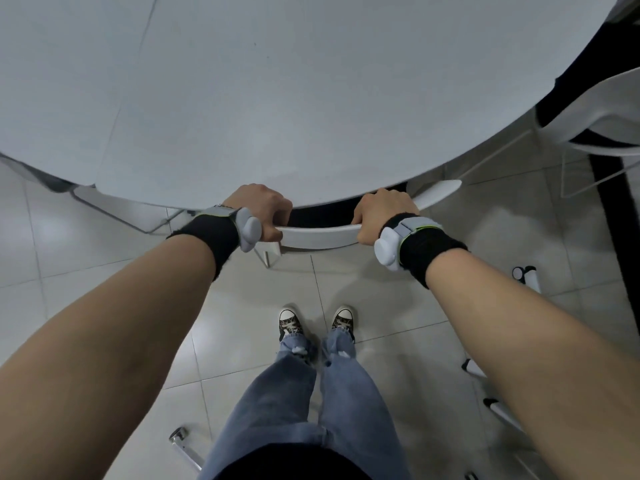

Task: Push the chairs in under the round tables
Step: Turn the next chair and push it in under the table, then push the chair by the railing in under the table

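A large round grey-white table (277,98) fills the upper part of the head view. Right under its near edge is a white chair; only the top of its backrest (318,235) shows, close against the table rim, and the seat is hidden beneath the tabletop. My left hand (263,209) is closed over the left end of the backrest. My right hand (381,213) grips the right end. Both wrists carry black bands with grey devices.
Another white chair (595,112) stands at the table's right side, with thin white metal legs (568,174) on the tiled floor. A chair part (114,202) shows under the table's left edge. White-and-black legs (526,277) stand right of me. My feet are on the tiles behind the chair.
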The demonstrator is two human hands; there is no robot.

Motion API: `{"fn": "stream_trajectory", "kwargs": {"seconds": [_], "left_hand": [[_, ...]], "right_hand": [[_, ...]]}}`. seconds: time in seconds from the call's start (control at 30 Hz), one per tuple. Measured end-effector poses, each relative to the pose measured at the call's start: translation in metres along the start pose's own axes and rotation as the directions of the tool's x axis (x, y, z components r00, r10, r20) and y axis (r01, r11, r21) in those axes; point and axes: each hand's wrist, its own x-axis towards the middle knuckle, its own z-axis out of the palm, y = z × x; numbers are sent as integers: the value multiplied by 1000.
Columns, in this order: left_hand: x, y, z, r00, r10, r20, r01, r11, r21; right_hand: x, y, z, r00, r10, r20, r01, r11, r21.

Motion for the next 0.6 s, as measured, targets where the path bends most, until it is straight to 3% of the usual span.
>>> {"fn": "stream_trajectory", "kwargs": {"seconds": [0.2, 0.37, 0.6], "left_hand": [[-19, 32, 10, 996, -88, -2, 88, 996, 22], [-8, 88, -14, 996, -58, 60, 64, 994, -87], [36, 221, -51, 994, -28, -104, 17, 995, -103]], "right_hand": [[-44, 3, -3, 996, -22, 84, 14, 994, 104], [-103, 53, -21, 994, 35, -101, -6, 961, 277], [-174, 169, -41, 958, 216, -187, -140, 926, 352]]}}
